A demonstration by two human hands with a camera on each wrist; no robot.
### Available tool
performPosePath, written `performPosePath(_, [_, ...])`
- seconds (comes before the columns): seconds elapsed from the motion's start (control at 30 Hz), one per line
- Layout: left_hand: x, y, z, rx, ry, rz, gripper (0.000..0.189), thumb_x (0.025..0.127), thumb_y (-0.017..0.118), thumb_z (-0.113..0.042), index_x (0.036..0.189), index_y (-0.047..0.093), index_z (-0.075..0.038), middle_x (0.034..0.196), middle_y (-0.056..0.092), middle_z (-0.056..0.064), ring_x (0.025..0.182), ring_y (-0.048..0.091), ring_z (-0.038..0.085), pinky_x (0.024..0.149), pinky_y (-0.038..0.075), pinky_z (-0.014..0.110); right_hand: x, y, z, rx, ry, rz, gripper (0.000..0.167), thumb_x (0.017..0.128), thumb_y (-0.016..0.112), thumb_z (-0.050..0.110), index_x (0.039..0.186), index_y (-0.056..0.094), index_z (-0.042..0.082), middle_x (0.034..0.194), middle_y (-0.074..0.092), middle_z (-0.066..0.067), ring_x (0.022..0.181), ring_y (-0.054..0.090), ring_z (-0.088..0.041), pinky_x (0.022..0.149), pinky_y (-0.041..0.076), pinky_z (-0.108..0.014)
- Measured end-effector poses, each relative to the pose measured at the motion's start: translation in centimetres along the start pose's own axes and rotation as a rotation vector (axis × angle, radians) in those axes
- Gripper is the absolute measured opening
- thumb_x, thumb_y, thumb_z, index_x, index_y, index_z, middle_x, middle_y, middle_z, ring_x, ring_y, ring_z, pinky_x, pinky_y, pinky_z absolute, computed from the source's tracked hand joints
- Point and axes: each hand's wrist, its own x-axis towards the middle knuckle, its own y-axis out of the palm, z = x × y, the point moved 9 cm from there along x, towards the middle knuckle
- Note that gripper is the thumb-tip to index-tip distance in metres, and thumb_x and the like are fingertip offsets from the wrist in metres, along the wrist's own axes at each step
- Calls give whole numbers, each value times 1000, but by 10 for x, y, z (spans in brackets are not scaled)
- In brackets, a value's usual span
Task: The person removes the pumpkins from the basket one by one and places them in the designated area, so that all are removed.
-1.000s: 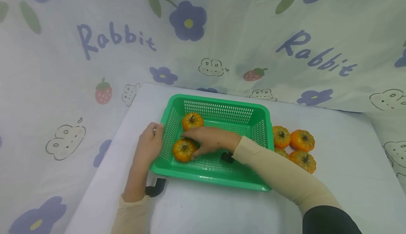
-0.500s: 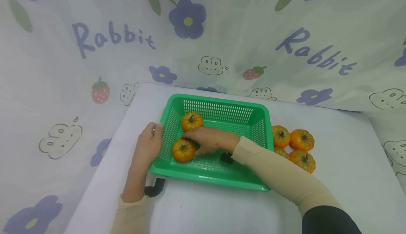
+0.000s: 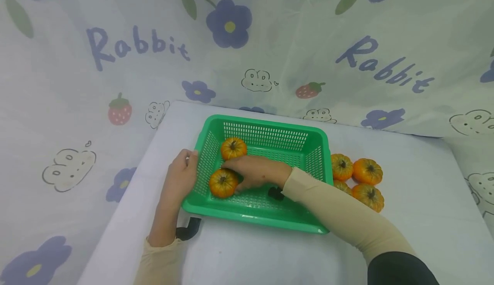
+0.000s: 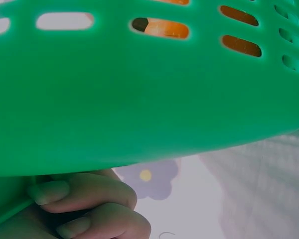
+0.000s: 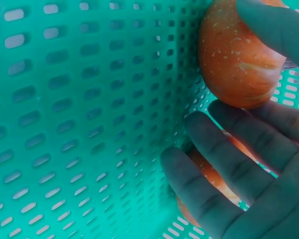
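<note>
A green plastic basket [image 3: 251, 219] with slotted walls stands on the table. My left hand [image 3: 183, 175] grips its left rim; in the left wrist view, curled fingers [image 4: 97, 194] show under that edge. My right hand [image 3: 256, 170] reaches inside, thumb and fingers around the sides of the front small orange pumpkin [image 3: 223, 183], which sits on the basket floor. In the right wrist view the thumb [image 5: 279, 27] lies over this pumpkin, with the other fingers on its far side. A second pumpkin [image 3: 233, 148] sits just behind, close to the fingertips.
Several more pumpkins [image 3: 368, 171] are grouped on the white table [image 3: 428, 182] right of the basket, one partly hidden by the right forearm. Black wrist-camera parts show at both wrists. A printed cloth [image 3: 285, 31] hangs behind and to the left.
Both hands, the basket and the pumpkins stay in place. Only the head view shifts very slightly.
</note>
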Motion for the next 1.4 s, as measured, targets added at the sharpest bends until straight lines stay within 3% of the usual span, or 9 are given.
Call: performPosePath(1.4, [2, -1, 2, 2, 10, 3, 57, 111, 29, -56, 122, 55, -6, 91, 63, 14, 77, 59, 28, 66, 50, 39, -2, -3, 4, 15, -17, 7, 73, 90, 86, 30, 152, 52, 10, 148, 58, -2, 132, 55, -15, 113, 42, -33])
